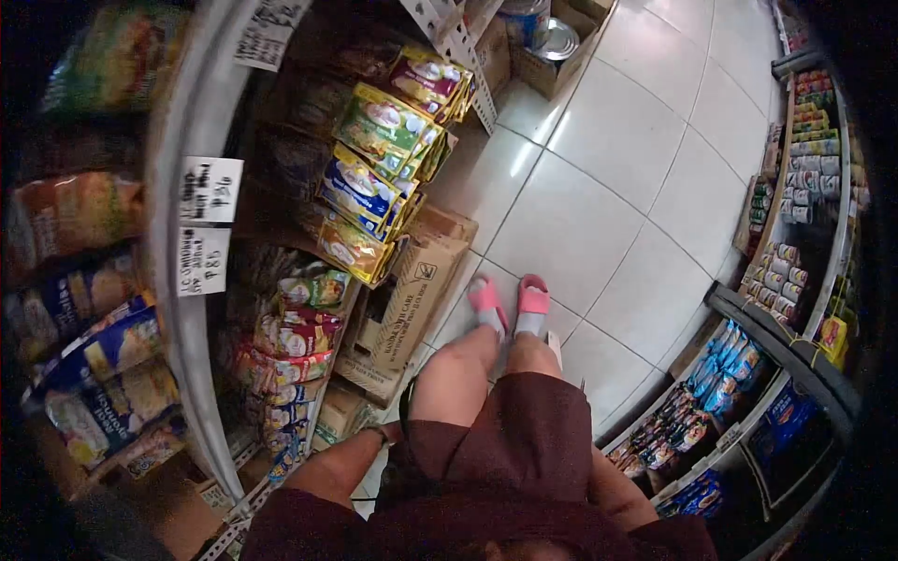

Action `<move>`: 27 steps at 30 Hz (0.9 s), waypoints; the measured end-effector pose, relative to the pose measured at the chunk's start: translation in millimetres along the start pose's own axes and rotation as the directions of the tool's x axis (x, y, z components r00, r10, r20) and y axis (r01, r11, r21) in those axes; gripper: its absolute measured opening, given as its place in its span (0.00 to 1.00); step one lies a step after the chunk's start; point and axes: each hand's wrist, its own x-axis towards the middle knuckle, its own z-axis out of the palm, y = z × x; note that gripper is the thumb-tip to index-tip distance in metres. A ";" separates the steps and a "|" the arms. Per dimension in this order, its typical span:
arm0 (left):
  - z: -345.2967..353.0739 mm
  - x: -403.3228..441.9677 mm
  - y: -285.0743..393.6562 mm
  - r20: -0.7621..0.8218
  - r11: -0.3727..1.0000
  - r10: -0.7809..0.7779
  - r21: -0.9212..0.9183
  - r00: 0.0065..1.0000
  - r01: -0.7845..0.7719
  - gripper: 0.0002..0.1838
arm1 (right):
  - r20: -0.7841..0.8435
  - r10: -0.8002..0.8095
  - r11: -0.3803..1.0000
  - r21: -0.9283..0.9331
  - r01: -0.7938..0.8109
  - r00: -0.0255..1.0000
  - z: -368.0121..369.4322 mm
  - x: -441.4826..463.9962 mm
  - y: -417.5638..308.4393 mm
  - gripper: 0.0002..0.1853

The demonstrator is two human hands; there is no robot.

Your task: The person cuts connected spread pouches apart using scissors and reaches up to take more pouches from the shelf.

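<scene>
My left arm hangs at my side by the lower shelf, with a dark band round the wrist. Only a sliver of my left hand (393,431) shows beside my shorts (505,421); its fingers are hidden, and so is anything in them. A cardboard box (412,304) on the floor is near it, below the shelf. My right forearm (613,481) reaches down along my other side, and the hand itself is out of sight. Glossy sachets in green (382,126), blue (360,192) and orange (348,245) stand in rows on the shelf to my left.
Handwritten price tags (208,224) hang on the left shelf's edge. Along the right run shelves with cans (781,271) and blue packets (725,360). White floor tiles (599,206) lie between the shelves. An open carton (543,75) holding tins stands ahead. I wear pink slippers (533,294).
</scene>
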 end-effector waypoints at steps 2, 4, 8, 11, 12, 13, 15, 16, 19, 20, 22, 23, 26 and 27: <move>12.8 20.6 9.4 -0.023 0.998 0.008 -0.070 1.000 -0.010 0.22 | 0.003 0.010 0.996 0.087 -0.010 1.000 6.1 -4.5 -8.4 0.19; 38.3 45.0 17.9 -0.038 0.993 0.021 -0.119 0.999 -0.025 0.21 | 0.006 0.018 0.990 0.140 -0.018 1.000 12.5 -2.8 -20.9 0.19; 111.1 69.2 23.9 -0.040 0.985 0.037 -0.166 0.999 -0.043 0.21 | 0.004 0.054 0.978 0.202 -0.054 0.999 26.2 -3.5 -30.1 0.20; 110.3 72.7 26.9 -0.005 0.988 0.022 -0.154 1.000 -0.022 0.20 | 0.014 0.093 0.971 0.220 -0.094 0.996 34.9 -13.1 -48.8 0.20; 105.3 73.4 28.2 0.003 0.989 0.022 -0.148 1.000 -0.021 0.20 | 0.015 0.096 0.970 0.225 -0.097 0.995 38.6 -10.8 -49.1 0.20; 98.9 74.0 30.5 0.011 0.990 0.023 -0.139 1.000 -0.021 0.20 | 0.015 0.099 0.968 0.229 -0.100 0.995 40.7 -10.3 -50.3 0.20; 83.4 74.2 36.3 0.023 0.993 0.035 -0.117 0.999 -0.032 0.19 | 0.012 0.102 0.966 0.236 -0.102 0.995 42.4 -9.1 -57.0 0.20; 73.2 74.2 40.5 0.025 0.994 0.039 -0.106 0.999 -0.037 0.19 | 0.011 0.094 0.967 0.238 -0.094 0.995 42.5 -9.3 -64.9 0.20; 38.6 71.3 55.1 0.015 0.996 0.068 -0.058 0.998 -0.067 0.19 | 0.006 0.057 0.968 0.243 -0.057 0.998 39.1 -6.3 -98.3 0.21; 27.9 70.0 62.1 0.005 0.995 0.084 -0.049 0.996 -0.083 0.18 | 0.002 0.040 0.969 0.243 -0.039 0.999 37.1 -0.5 -103.4 0.21; 4.2 71.0 76.9 -0.013 0.993 0.115 -0.015 0.993 -0.115 0.18 | -0.015 -0.002 0.969 0.247 0.005 1.000 28.6 2.5 -126.2 0.21; -3.7 71.4 85.0 -0.027 0.991 0.137 -0.010 0.990 -0.137 0.18 | -0.023 -0.023 0.969 0.247 0.028 0.999 24.0 3.3 -136.9 0.21; -42.2 66.7 99.0 -0.065 0.983 0.177 0.064 0.982 -0.172 0.17 | -0.047 -0.089 0.964 0.249 0.098 0.995 8.6 2.5 -167.6 0.21; -51.8 66.3 104.6 -0.080 0.979 0.193 0.084 0.978 -0.186 0.17 | -0.051 -0.112 0.961 0.250 0.122 0.992 3.2 3.1 -177.5 0.22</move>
